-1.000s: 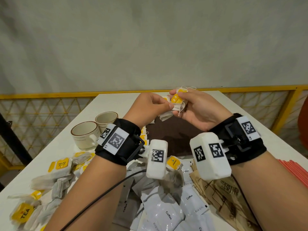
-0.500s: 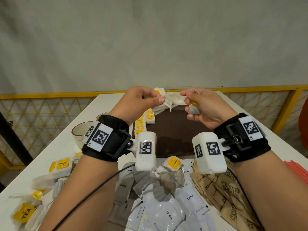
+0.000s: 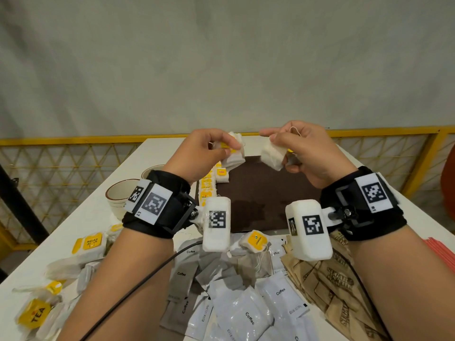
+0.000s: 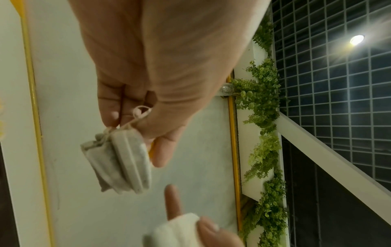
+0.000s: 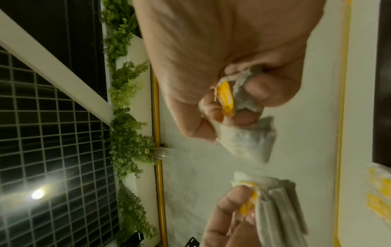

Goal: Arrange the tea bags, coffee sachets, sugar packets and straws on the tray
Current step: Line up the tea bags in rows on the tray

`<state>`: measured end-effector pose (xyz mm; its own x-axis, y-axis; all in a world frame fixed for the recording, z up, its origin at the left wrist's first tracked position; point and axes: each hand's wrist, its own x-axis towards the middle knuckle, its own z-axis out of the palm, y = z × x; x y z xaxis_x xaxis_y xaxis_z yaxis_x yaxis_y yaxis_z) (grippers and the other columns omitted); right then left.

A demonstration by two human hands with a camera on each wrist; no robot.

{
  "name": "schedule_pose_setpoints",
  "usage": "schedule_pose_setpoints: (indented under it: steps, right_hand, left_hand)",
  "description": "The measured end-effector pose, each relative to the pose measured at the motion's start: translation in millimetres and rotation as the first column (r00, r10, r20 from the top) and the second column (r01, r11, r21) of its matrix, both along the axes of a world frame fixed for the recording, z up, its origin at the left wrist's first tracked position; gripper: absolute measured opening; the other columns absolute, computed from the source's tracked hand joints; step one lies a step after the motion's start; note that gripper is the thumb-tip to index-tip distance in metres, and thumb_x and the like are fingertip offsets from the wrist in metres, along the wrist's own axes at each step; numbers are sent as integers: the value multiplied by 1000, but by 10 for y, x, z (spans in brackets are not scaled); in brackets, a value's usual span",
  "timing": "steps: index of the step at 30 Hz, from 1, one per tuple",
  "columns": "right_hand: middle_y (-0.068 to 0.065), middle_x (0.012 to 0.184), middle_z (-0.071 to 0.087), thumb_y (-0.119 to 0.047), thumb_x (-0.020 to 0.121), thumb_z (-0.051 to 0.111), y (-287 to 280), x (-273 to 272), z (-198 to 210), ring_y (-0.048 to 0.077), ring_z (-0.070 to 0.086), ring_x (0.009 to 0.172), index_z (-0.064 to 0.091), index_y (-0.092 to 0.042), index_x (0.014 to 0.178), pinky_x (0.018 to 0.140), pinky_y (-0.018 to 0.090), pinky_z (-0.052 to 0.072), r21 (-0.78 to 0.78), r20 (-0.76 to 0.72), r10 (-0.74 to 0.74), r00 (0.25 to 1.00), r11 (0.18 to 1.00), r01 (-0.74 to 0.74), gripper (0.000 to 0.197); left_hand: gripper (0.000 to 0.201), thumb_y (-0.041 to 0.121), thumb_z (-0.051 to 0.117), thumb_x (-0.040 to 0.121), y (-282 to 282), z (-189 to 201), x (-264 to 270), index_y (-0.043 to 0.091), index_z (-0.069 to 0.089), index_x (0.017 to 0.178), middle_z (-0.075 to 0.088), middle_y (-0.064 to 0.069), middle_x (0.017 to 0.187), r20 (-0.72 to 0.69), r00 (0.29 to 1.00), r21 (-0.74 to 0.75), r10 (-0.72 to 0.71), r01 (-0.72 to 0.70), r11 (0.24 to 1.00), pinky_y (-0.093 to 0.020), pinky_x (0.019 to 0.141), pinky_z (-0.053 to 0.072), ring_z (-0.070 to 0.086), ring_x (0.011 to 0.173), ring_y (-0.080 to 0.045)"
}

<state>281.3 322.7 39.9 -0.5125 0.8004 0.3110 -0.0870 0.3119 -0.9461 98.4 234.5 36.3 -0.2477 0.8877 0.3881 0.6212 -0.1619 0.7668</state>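
Both hands are raised above the far end of the dark brown tray (image 3: 266,198), a small gap between them. My left hand (image 3: 229,146) pinches a small stack of tea bags (image 3: 234,156) with yellow tags; the left wrist view shows this stack (image 4: 120,158) hanging from the fingers by its strings. In my right hand (image 3: 273,141) is one white tea bag (image 3: 272,157). Seen from the right wrist, that bag (image 5: 247,138) and its yellow tag (image 5: 226,98) sit between thumb and curled fingers. A row of tea bags (image 3: 206,188) lies along the tray's left edge.
Two cups (image 3: 120,196) stand left of the tray. Loose tea bags (image 3: 88,244) lie at the near left, and one more (image 3: 254,239) sits just before the tray. Grey coffee sachets (image 3: 241,313) and brown sugar packets (image 3: 332,286) are piled near me. Red straws (image 3: 440,249) lie at the right.
The hands held one bundle of tea bags together; they have pulled apart, the left keeping the stack, the right keeping one bag. Both rose slightly.
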Motion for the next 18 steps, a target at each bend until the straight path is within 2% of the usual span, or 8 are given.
schedule_pose_setpoints:
  steps: [1,3,5,9,10,13,14,18]
  right_hand:
    - [3,100,73,-2,90,54,-12,7,9,15,36,43,41,-14,64,38,17,25,-1,-24,37,999,999,-37,31]
    - [4,87,74,3,88,50,-30,11,17,17,33,46,39,-16,61,40,16,23,1,-33,82,996,997,-82,34]
    - [3,69,68,0,87,55,-31,3,8,18,36,49,43,-18,58,41,17,23,6,-19,80,997,997,-80,36]
    - [4,59,55,-32,77,68,-49,1,16,13,44,45,54,-11,64,38,18,29,-64,-40,148,988,987,-150,28]
    - [2,58,56,-30,78,67,-54,5,17,12,44,45,58,-9,68,39,18,30,-67,-30,169,985,983,-171,25]
    - [0,54,52,-3,84,65,-85,8,19,8,44,43,64,-6,82,40,18,28,5,29,186,982,982,-187,4]
    - [0,56,52,2,83,65,-87,7,12,7,43,43,63,-7,87,39,18,28,10,20,205,979,979,-205,10]
    - [-1,59,56,-2,75,70,-127,-28,20,7,45,46,63,-9,90,39,18,30,-38,-40,296,954,954,-298,18]
  left_hand:
    - [28,1,60,87,4,-5,-5,28,69,85,66,2,86,-2,1000,16,-2,2,1000,-26,76,51,60,79,-18]
    - [34,2,63,84,2,-10,-4,34,66,95,66,-15,94,19,1000,40,-23,22,999,-42,85,53,61,88,-34]
    - [44,3,68,81,8,-18,-13,40,62,105,62,-21,89,43,999,36,-19,17,999,-51,87,51,59,82,-36]
    - [40,6,74,77,32,-22,-11,27,62,108,68,-17,89,115,993,31,25,-29,999,-48,89,52,65,81,-29]
    - [37,6,76,76,32,-20,-5,26,63,105,69,-18,92,136,990,35,39,-44,998,-47,89,53,67,84,-29]
    - [36,6,79,72,38,-16,-4,25,64,99,69,-16,86,189,980,67,68,-82,994,-44,88,54,65,77,-21]
    - [36,5,79,71,37,-12,-2,24,64,98,69,-15,84,205,977,77,66,-83,994,-44,88,54,64,76,-20]
    - [34,9,80,72,32,0,16,23,63,98,70,-19,89,231,972,89,44,-67,994,-45,88,54,69,81,-26]
